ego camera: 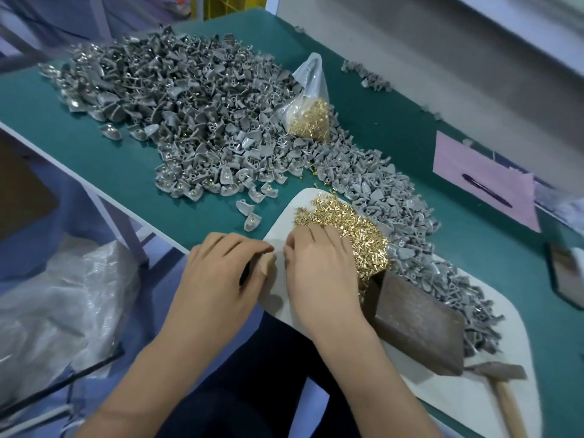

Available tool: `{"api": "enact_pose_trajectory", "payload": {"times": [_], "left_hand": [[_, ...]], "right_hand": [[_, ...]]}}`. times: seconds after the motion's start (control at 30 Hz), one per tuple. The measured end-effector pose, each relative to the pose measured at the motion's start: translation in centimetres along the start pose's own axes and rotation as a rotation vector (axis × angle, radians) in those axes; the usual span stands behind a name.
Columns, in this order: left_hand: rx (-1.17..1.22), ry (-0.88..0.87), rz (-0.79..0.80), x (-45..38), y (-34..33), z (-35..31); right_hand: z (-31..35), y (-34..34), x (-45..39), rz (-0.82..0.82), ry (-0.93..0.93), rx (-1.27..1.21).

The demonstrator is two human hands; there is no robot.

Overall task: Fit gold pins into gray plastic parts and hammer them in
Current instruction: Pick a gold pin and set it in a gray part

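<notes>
Left hand (221, 273) curls around a gray part (268, 263), right hand (319, 263) fingers down in the gold pins (354, 229), grip unclear; pinch one pin, seat it straight.

green-topped table (94, 143), white frame; pale wall (442, 58) behind; yellow rack (234, 6).

One hammer (502, 379) (two hands (218, 273))

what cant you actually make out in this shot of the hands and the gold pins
All in the head view:
- Left hand: curled round something tan and dark; the fingers hide what it is.
- Right hand: its fingertips sink into the loose gold pin heap, so any pinched pin is hidden.
- Wooden-handled hammer: the handle is cut off by the bottom edge.
- Dark brown wooden block: it hides the white board beneath.
</notes>
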State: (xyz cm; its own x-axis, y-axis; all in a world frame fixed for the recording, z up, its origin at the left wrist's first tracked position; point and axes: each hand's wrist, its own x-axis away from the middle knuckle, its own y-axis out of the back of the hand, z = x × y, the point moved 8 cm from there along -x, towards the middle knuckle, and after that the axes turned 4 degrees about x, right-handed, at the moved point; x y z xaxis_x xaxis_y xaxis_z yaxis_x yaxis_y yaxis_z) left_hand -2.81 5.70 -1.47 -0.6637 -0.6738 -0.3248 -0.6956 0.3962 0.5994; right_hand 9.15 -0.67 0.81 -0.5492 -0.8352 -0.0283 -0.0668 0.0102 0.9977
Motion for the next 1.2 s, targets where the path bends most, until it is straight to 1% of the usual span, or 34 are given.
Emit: {"api": "enact_pose_trajectory", "payload": {"times": [0.07, 0.1, 0.23, 0.3, 0.37, 0.4, 0.47, 0.53, 0.6, 0.67, 0.7, 0.8, 0.87, 0.97, 1.03, 1.2], "left_hand": [[0.018, 0.011, -0.012, 0.1, 0.2, 0.0], [0.024, 0.001, -0.040, 0.1, 0.3, -0.1], [0.037, -0.128, -0.234, 1.3, 1.4, -2.2], [0.091, -0.167, -0.249, 1.9, 0.8, -3.6], [0.170, -0.197, -0.189, 2.2, -0.7, -5.3], [0.201, -0.211, -0.148, 2.3, -1.7, -6.3], [0.261, -0.220, -0.051, 1.9, -4.0, -7.9], [0.346, -0.186, 0.087, 1.3, -6.1, -9.6], [0.370, -0.177, 0.243, 0.1, -8.0, -11.4], [0.318, -0.206, 0.363, -1.2, -10.0, -13.1], [0.286, -0.222, 0.389, -2.0, -10.8, -13.8], [0.208, -0.245, 0.395, -4.7, -12.7, -15.7], [0.081, -0.267, 0.439, -6.5, -14.3, -16.5], [-0.167, -0.312, 0.572, -8.2, -17.3, -17.4], [-0.237, -0.343, 0.641, -8.4, -18.7, -18.2], [-0.373, -0.446, 0.646, -8.4, -20.1, -19.7]], "right_hand": [[-0.4, 0.3, 0.7, -0.061, -0.013, -0.087], [-0.5, 0.6, 1.2, -0.109, -0.018, -0.174], [-2.5, 1.7, 3.8, -0.330, -0.055, -0.529], [-4.5, 2.3, 5.2, -0.413, -0.097, -0.677], [-7.1, 3.0, 6.7, -0.472, -0.161, -0.782], [-8.6, 3.3, 7.4, -0.499, -0.205, -0.797], [-11.6, 3.5, 8.8, -0.545, -0.298, -0.752], [-14.7, 3.8, 10.9, -0.599, -0.393, -0.715], [-17.6, 3.9, 12.8, -0.661, -0.472, -0.724], [-19.8, 2.8, 14.1, -0.658, -0.546, -0.746], [-20.6, 2.0, 14.6, -0.646, -0.587, -0.782], [-21.6, 0.2, 16.0, -0.637, -0.679, -0.888], [-21.3, 0.2, 16.4, -0.663, -0.636, -0.848], [-20.7, 0.7, 16.2, -0.666, -0.549, -0.701], [-20.6, 0.9, 16.1, -0.677, -0.541, -0.637], [-20.6, 0.1, 16.8, -0.737, -0.562, -0.662]]}}
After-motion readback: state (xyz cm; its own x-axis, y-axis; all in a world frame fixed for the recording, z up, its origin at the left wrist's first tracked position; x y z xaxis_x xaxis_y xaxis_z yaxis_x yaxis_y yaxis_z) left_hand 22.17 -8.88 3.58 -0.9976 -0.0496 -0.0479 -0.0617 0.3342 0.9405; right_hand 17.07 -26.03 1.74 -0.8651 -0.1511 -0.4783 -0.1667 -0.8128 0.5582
